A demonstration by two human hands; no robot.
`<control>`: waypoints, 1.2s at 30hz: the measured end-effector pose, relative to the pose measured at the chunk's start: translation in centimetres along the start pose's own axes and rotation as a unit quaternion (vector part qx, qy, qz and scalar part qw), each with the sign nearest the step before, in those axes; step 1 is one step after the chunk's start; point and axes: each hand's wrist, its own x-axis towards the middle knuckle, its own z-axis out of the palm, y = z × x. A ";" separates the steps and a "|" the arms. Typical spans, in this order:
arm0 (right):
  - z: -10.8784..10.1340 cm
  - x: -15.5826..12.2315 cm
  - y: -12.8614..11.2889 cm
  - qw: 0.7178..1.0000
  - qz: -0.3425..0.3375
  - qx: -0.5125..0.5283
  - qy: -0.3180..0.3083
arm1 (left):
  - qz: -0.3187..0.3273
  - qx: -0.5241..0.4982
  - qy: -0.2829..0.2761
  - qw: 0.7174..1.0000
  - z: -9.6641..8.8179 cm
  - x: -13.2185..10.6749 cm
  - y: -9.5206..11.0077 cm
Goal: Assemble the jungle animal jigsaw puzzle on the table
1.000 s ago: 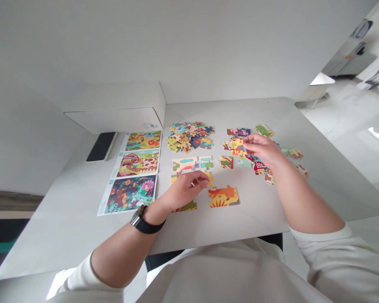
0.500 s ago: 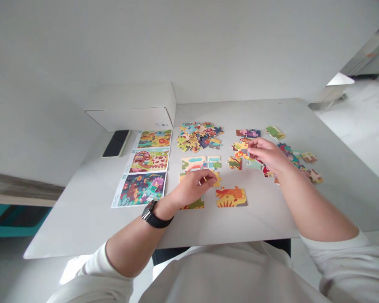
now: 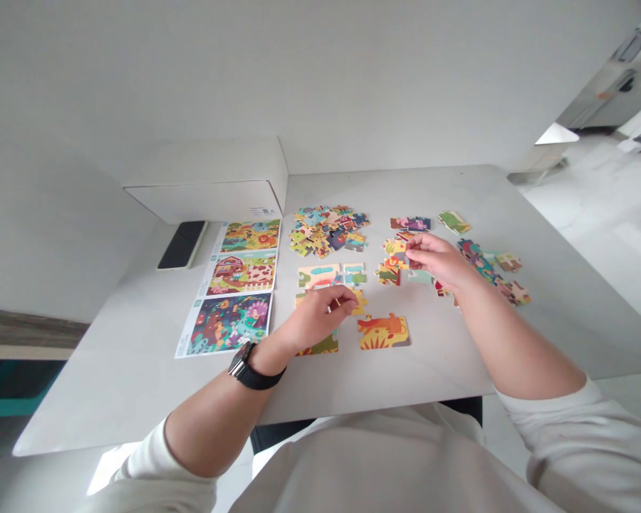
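Note:
My right hand (image 3: 439,259) pinches a puzzle piece (image 3: 396,251) with yellow and orange colours between thumb and fingertips. This piece is just above a red, yellow and green piece (image 3: 387,275); whether they touch I cannot tell. Curled with thumb and index tips together, my left hand (image 3: 320,315) rests over partly joined pieces. Its fingertips meet the edge of a yellow piece (image 3: 360,302); whether they grip it is hidden. Joined pieces with blue water (image 3: 318,273) lie above this hand. To its lower right is a joined orange-and-yellow animal section (image 3: 384,333).
A heap of loose pieces (image 3: 325,231) lies farther back, with more pieces (image 3: 483,263) beyond my right hand. On the left are a sheet of three pictures (image 3: 241,274), a phone (image 3: 182,244) and a white box (image 3: 203,199) against the wall.
The view has turned slightly right, so the table's contents appear farther left. My right hand has shifted slightly left with its puzzle piece. My left hand keeps nearly the same place.

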 end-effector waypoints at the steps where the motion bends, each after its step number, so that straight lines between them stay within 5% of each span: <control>1: 0.0 0.0 0.0 1.000 0.002 -0.003 -0.001 | 0.001 0.002 0.001 1.000 0.0 0.0 0.0; 8: 0.1 -0.4 -0.2 0.997 -0.009 -0.055 -0.058 | -0.001 0.039 -0.004 0.999 0.0 0.1 -0.4; 16: 0.5 -1.7 -0.6 0.943 0.033 -0.216 -0.251 | 0.072 0.120 -0.038 0.990 0.3 -0.3 0.0; 26: 1.3 -2.3 -0.7 0.911 0.068 -0.295 -0.280 | 0.276 0.188 -0.179 0.925 3.2 -2.2 0.3; 36: 1.9 -3.1 -0.6 0.866 -0.009 -0.454 -0.209 | 0.274 0.238 -0.195 0.911 3.6 -2.6 0.0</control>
